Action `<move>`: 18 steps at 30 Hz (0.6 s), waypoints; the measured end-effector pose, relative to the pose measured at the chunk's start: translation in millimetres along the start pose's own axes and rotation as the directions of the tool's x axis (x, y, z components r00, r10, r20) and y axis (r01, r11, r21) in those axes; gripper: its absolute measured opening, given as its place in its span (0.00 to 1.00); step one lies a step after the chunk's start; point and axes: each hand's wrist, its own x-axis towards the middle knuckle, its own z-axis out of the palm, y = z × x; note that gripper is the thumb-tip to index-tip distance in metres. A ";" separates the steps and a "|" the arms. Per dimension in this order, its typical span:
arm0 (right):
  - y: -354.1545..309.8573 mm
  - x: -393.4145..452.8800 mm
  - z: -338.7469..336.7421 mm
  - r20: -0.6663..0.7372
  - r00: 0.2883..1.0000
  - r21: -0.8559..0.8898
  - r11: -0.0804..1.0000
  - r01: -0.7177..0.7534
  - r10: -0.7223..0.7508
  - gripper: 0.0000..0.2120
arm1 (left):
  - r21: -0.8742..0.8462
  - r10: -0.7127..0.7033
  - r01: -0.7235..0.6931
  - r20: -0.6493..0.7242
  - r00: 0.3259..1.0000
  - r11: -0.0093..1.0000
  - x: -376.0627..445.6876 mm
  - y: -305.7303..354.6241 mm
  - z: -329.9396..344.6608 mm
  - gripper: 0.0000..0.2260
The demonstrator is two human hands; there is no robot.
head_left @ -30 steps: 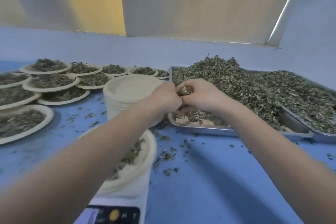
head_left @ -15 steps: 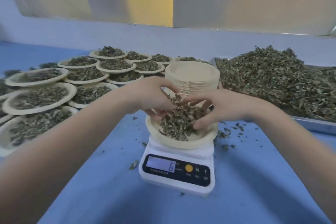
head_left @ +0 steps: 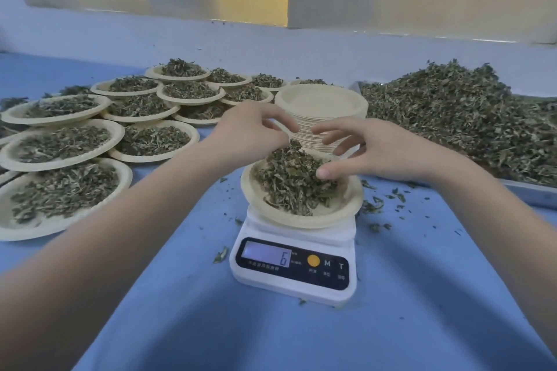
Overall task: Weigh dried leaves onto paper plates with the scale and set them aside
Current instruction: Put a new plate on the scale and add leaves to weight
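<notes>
Both hands, left hand (head_left: 250, 132) and right hand (head_left: 373, 153), hover spread-fingered over leaves (head_left: 289, 181); plate stack (head_left: 319, 111) directly behind, right thumb perhaps touching.

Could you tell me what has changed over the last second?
Both hands carried leaves from the tray to the plate on the scale and released them; left hand and right hand now have fingers spread. The display reads 6, as half a second ago.

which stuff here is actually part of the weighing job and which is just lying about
In the job: left hand, right hand, plate on the scale, leaf heap on it, scale, bulk leaves, empty plate stack, filled plates.
Lying about: leaf crumbs on blue cloth.
</notes>
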 end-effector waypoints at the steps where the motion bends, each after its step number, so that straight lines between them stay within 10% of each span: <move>1: 0.3 0.5 0.8 -0.019 1.000 0.013 1.000 0.009 -0.009 0.37 | 0.000 0.011 -0.011 -0.010 1.000 1.000 -0.2 0.6 1.7 0.10; 18: 1.1 12.8 21.4 -0.131 0.987 -0.163 0.984 0.069 -0.091 0.30 | -0.055 0.020 -0.031 -0.190 0.982 0.998 6.1 -8.3 17.3 0.12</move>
